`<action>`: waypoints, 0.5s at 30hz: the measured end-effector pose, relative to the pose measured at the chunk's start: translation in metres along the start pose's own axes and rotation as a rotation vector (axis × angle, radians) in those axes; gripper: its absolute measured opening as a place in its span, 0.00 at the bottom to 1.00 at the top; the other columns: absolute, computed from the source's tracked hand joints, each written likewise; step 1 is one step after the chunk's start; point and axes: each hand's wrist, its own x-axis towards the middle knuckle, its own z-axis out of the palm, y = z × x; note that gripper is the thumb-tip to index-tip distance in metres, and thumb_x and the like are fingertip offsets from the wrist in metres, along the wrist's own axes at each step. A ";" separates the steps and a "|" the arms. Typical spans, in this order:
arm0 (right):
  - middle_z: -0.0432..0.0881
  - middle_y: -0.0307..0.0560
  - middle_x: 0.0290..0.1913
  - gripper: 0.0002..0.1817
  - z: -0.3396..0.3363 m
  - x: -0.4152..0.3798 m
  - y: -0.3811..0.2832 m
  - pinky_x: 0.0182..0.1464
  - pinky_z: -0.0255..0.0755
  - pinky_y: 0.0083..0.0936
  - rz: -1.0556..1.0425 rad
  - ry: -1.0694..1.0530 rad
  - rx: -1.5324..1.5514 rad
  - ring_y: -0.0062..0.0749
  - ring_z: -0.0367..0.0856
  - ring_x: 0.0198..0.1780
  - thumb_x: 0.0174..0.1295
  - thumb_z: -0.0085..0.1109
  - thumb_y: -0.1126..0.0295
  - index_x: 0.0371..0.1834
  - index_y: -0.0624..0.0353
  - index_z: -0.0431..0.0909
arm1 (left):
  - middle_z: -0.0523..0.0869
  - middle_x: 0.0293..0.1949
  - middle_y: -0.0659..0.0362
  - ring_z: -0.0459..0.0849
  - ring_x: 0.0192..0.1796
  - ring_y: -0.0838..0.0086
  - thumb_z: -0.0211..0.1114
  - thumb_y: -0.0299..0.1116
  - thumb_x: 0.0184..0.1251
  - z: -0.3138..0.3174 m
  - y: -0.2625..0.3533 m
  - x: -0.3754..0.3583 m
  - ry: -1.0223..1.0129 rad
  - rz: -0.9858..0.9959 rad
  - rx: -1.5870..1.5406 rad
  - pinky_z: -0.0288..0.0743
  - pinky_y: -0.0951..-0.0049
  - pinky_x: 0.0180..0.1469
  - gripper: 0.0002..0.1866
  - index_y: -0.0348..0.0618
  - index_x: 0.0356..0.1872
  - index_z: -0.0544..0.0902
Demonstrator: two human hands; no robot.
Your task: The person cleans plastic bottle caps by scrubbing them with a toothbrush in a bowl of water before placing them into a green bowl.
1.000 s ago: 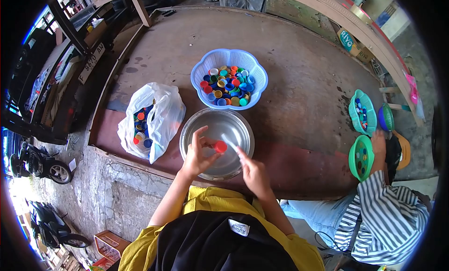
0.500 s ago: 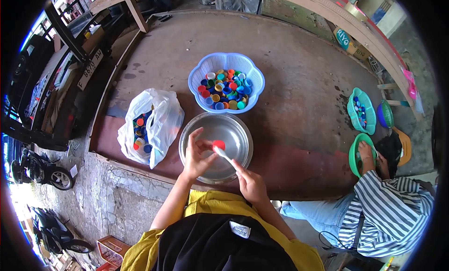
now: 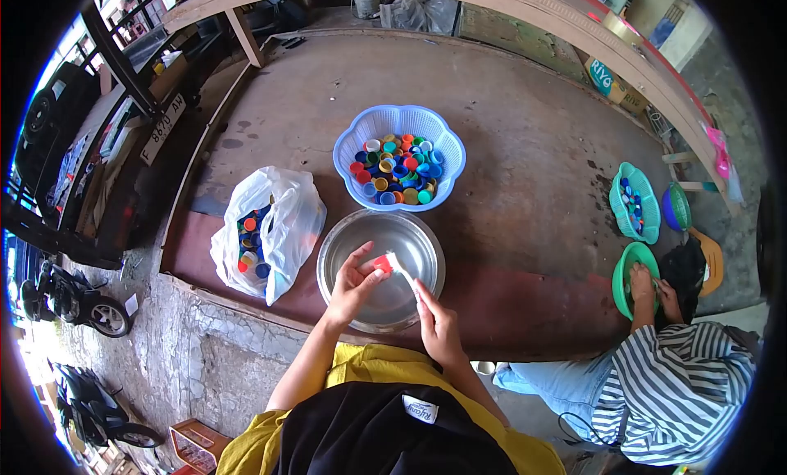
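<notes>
Over a steel bowl, my left hand pinches a red bottle cap. A white-headed brush, likely a toothbrush, is gripped in my right hand, its bristles just beside the cap. Behind the bowl stands a blue plastic basket with many coloured caps. To the left of the bowl, an open white plastic bag holds more caps.
At the right edge, a person in a striped shirt has both hands at a green bowl. Behind it are a turquoise basket of caps and a purple-green bowl. A wooden rail crosses the far side.
The red cap has tilted in my left hand, and the brush head has moved from against it to just right of it. The camera view has shifted slightly.
</notes>
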 end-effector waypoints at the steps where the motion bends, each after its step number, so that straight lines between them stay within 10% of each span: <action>1: 0.81 0.62 0.46 0.20 0.000 0.001 0.006 0.41 0.75 0.24 0.041 0.000 -0.020 0.42 0.85 0.45 0.68 0.47 0.76 0.64 0.56 0.69 | 0.79 0.54 0.49 0.79 0.56 0.68 0.57 0.26 0.69 -0.001 0.002 0.000 -0.003 -0.005 -0.028 0.71 0.69 0.61 0.33 0.34 0.70 0.51; 15: 0.80 0.64 0.46 0.21 0.004 -0.001 0.004 0.42 0.76 0.26 0.003 0.040 -0.014 0.48 0.83 0.47 0.68 0.47 0.76 0.64 0.57 0.69 | 0.77 0.56 0.47 0.77 0.58 0.67 0.57 0.27 0.70 -0.001 0.004 0.003 -0.037 0.020 -0.058 0.70 0.68 0.62 0.34 0.35 0.71 0.49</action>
